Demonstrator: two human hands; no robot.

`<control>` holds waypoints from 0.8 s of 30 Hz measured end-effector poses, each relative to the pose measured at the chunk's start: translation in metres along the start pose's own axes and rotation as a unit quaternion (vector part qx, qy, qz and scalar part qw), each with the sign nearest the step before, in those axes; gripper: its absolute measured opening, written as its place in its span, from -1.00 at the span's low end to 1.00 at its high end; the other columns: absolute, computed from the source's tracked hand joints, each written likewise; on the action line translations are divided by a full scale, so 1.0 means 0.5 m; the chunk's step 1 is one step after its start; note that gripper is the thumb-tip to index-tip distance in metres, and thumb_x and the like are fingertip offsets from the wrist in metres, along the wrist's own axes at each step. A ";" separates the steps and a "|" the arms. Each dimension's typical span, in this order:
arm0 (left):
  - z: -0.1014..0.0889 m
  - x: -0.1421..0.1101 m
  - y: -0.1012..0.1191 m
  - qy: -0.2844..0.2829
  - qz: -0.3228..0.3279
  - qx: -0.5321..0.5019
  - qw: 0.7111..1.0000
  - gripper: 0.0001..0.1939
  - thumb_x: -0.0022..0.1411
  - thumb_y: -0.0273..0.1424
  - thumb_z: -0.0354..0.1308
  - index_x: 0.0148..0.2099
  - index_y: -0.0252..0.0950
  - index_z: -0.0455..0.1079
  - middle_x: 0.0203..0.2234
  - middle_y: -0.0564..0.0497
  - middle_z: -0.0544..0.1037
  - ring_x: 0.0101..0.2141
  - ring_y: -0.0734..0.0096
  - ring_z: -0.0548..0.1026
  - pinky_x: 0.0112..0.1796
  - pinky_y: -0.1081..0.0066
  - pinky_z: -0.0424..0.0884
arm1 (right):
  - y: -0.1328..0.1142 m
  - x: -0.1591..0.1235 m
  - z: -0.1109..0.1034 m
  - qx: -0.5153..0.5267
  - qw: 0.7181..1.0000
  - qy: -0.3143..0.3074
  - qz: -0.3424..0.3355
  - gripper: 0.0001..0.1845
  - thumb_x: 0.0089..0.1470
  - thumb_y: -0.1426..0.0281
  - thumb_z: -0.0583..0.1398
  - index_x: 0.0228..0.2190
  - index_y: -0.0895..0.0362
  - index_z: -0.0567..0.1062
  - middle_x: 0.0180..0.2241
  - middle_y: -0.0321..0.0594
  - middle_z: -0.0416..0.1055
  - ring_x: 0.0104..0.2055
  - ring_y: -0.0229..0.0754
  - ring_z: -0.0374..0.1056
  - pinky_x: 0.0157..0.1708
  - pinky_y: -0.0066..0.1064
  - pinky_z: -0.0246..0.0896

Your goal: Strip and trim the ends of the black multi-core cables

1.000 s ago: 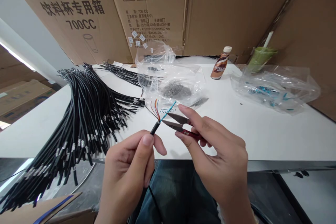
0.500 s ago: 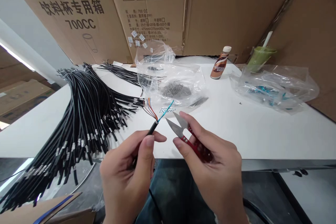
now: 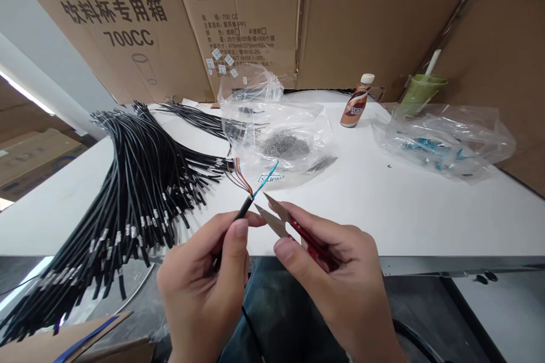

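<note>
Black cable [image 3: 243, 208] is gripped by left fingers [image 3: 235, 243]; right fingers [image 3: 293, 255] hold red snips [image 3: 309, 238], blades [image 3: 272, 222] parted. Suggest steadying cable, snips well clear of orange wire [image 3: 240, 176].

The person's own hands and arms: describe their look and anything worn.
The left hand and right hand are bare: no gloves or rings show. No sleeve clearly shows either; a pale sliver near the picture's bottom edge, by the right wrist, is too small to identify.
</note>
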State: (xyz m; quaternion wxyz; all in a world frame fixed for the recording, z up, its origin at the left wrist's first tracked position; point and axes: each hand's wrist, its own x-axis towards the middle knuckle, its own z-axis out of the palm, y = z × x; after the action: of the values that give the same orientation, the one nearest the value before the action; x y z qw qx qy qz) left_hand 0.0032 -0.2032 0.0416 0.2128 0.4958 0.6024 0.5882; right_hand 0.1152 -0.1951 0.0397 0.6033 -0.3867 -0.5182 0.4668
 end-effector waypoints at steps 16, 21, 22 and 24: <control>0.004 -0.001 -0.003 0.016 0.043 0.062 0.997 -0.82 0.22 -0.38 0.12 -0.37 -0.15 0.55 -0.73 0.20 0.25 -0.68 0.57 0.12 -0.62 0.47 0.06 | 0.001 0.000 -0.003 -0.055 0.998 0.000 0.025 -0.68 0.08 0.40 0.23 -0.10 -0.05 0.61 -0.48 -0.31 0.55 -0.44 -0.27 0.42 -0.57 -0.57 0.33; 0.004 -0.002 -0.004 0.010 0.043 0.055 0.998 -0.82 0.24 -0.38 0.12 -0.34 -0.12 0.56 -0.74 0.21 0.23 -0.68 0.60 0.14 -0.62 0.48 0.06 | 0.002 -0.003 -0.003 -0.086 0.996 0.004 0.025 -0.70 0.10 0.34 0.22 -0.12 0.00 0.62 -0.56 -0.30 0.46 -0.56 -0.30 0.27 -0.68 -0.55 0.18; 0.004 -0.001 -0.004 0.009 0.041 0.055 0.998 -0.82 0.24 -0.39 0.12 -0.34 -0.12 0.56 -0.73 0.21 0.24 -0.68 0.60 0.14 -0.62 0.48 0.06 | 0.002 -0.003 -0.003 -0.091 0.996 0.004 0.024 -0.71 0.10 0.34 0.22 -0.13 0.00 0.63 -0.58 -0.31 0.44 -0.58 -0.31 0.24 -0.69 -0.56 0.15; 0.004 -0.001 -0.005 0.009 0.038 0.061 0.997 -0.82 0.24 -0.38 0.13 -0.34 -0.10 0.56 -0.72 0.21 0.25 -0.68 0.60 0.13 -0.62 0.47 0.05 | 0.003 -0.002 -0.003 -0.102 0.995 0.005 0.021 -0.73 0.10 0.33 0.21 -0.16 0.01 0.64 -0.62 -0.32 0.39 -0.60 -0.31 0.21 -0.72 -0.55 0.08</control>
State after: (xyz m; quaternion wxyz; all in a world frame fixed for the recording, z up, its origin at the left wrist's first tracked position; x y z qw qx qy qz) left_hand 0.0042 -0.2024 0.0386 0.1546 0.5251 0.6198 0.5624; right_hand 0.1164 -0.1958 0.0377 0.5534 -0.4596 -0.5519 0.4218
